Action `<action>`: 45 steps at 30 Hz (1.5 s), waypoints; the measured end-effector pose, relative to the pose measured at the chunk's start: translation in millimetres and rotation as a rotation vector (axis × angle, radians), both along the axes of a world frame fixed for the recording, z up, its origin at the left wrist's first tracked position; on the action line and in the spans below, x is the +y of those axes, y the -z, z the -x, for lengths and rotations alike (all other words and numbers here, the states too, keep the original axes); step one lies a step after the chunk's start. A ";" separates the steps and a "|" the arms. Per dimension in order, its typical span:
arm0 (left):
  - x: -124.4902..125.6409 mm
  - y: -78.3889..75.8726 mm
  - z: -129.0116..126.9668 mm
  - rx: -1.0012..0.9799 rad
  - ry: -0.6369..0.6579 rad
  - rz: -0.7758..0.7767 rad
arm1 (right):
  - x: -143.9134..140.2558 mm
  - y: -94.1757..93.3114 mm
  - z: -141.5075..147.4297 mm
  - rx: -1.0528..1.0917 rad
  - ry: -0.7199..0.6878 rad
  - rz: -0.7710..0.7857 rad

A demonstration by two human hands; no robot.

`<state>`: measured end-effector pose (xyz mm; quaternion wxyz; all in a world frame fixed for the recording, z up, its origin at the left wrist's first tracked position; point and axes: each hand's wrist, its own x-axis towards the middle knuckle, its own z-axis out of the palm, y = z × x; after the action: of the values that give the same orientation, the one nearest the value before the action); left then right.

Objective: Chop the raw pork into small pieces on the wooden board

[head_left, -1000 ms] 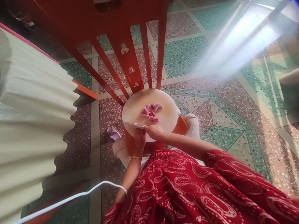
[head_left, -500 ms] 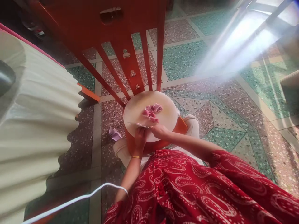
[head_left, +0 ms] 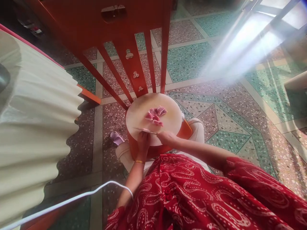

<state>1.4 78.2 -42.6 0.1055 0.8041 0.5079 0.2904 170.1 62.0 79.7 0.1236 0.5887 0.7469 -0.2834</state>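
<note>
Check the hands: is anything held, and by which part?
The right hand holds a knife by its handle end. The left hand touches the blade from below; its grip cannot be told.

Far side: the round board [head_left: 141,111] is closed off by the slanting red chair slats [head_left: 134,70] just behind it
Middle: the meat pieces [head_left: 155,115] lie there; bare board is left around them
Near edge: taken up by the left hand [head_left: 143,142], right hand [head_left: 168,138] and knife [head_left: 145,130]
Left: fenced by the ribbed cream cloth [head_left: 35,127]
Right: open floor [head_left: 230,118]

Smooth pale board [head_left: 141,116] (speckled terrazzo floor [head_left: 192,60])
</note>
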 end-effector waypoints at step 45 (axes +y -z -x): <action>0.0 -7.7 -28.7 -0.008 0.062 0.061 | -23.2 -13.4 -47.5 -0.077 0.081 0.091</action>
<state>30.0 78.1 -34.9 0.1407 0.8146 0.4911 0.2747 217.7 38.8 93.1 0.1674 0.6228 0.7034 -0.2988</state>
